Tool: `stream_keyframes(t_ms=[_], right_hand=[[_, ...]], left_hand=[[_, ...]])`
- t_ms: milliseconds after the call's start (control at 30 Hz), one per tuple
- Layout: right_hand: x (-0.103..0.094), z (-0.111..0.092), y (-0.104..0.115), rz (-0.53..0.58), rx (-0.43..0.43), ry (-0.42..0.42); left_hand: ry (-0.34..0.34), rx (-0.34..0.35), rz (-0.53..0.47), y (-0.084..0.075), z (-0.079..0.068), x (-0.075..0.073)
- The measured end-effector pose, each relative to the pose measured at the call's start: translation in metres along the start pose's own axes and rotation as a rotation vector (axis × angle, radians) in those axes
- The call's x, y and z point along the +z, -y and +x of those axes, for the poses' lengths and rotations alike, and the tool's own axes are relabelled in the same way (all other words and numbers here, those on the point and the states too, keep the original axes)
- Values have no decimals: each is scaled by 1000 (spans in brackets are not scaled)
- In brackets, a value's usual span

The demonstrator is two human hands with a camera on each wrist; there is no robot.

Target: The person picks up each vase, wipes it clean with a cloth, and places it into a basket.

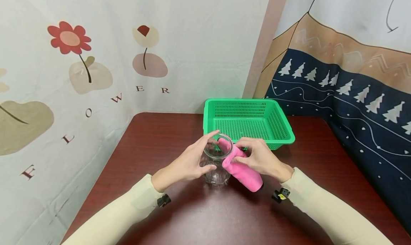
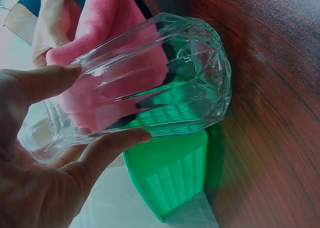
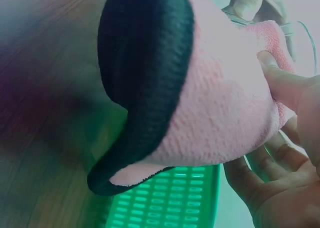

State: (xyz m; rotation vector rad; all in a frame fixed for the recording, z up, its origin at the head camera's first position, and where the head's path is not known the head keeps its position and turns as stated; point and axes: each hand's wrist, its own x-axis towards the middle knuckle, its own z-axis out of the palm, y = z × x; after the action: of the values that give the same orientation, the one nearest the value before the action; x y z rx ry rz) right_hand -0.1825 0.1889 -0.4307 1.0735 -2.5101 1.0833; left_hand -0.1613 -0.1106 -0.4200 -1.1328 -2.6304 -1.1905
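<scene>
A clear glass jar with faceted sides stands upright on the table. My left hand grips it near the rim, thumb on the near side and fingers round the far side; the left wrist view shows the jar between thumb and fingers. My right hand pinches a pink cloth with black edging, its upper end at the jar's rim and the rest hanging down beside the glass. In the right wrist view the cloth hangs in a fold from the right thumb and fingers.
A green plastic basket with slotted walls stands behind the hands at the back of the dark red wooden table. Printed fabric hangings rise behind the table and along its sides.
</scene>
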Motion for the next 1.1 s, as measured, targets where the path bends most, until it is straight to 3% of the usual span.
stream_keyframes(t_ms=[533, 1100], right_hand=[[10, -6, -10, -25, 17, 90], [24, -15, -24, -71, 64, 197]], left_hand=[[-7, 16, 17, 3, 0, 0], [11, -21, 22, 0, 1, -1]])
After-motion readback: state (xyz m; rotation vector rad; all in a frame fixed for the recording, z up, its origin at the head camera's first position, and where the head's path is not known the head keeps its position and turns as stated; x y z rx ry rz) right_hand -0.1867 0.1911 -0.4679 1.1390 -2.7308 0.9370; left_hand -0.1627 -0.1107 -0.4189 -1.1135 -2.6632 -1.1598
